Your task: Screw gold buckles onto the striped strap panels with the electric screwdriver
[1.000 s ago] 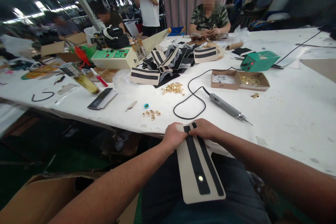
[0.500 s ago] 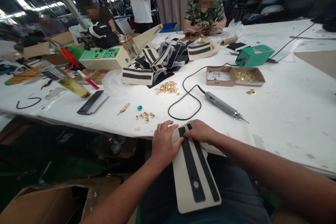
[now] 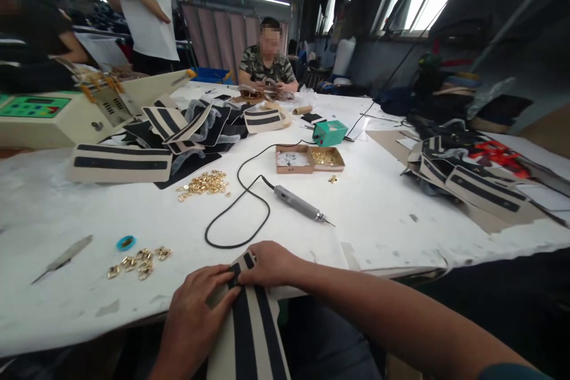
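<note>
Two hands on a striped panel (image 3: 252,332)
The left hand (image 3: 196,309) lies open, fingers pressing its top; the right hand (image 3: 269,264) curls round the tip. Panel hangs off the near edge of the white table (image 3: 392,214), long axis table-to-lap, tip pointing away. Looks light and floppy, best held by the edges near the tip

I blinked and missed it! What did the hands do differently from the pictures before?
The left hand let go of the top end of the striped panel, slid back toward the person and now lies flat on it, fingers on a black stripe. The view also swung right. The right hand stayed on the panel's top end at the table edge; the corded hand tool and gold rings did not move.
</note>
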{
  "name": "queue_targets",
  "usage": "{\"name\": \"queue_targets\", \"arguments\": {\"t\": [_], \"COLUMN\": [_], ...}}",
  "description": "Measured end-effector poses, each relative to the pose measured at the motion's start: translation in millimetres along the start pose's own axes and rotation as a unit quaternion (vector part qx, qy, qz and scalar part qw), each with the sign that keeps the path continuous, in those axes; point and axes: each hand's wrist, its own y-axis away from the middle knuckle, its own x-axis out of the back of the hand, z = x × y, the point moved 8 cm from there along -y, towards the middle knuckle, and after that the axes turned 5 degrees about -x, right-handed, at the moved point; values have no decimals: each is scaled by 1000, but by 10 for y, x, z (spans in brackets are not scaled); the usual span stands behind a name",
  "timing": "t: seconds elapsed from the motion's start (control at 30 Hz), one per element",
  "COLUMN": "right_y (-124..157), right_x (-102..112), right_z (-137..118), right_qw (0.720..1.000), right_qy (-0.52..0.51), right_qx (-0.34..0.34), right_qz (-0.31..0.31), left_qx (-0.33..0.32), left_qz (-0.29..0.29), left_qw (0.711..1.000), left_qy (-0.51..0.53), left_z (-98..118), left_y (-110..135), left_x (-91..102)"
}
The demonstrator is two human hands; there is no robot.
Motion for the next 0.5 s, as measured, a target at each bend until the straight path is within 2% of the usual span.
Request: {"name": "queue_targets", "arguments": {"t": [0.1, 0.17, 0.23, 0.37, 0.43, 0.5], "right_y": [75, 92, 102, 180, 216, 200], "right_x": [326, 711, 1232, 2293, 2661, 2880], "right_z": [185, 481, 904, 1847, 2229, 2509], "right_qw": [997, 991, 975, 922, 896, 879], "right_qy": [-11, -15, -8, 13, 35, 61], "right_qx": [10, -6, -45, -157, -209, -247], "right_qz": [71, 135, 217, 353, 389, 403], "left_qx": [1, 1, -1, -13, -19, -22], "left_qz": [0, 4, 11, 26, 36, 40], "left_qw": [1000, 1000, 999, 999, 999, 999], "left_qy": [-20, -31, -35, -34, -32, -28], "left_z": [-54, -97, -141, -201, -204, -197], "left_y": [21, 37, 49, 51, 45, 40], "left_x": [-14, -31, -49, -66, -54, -47]}}
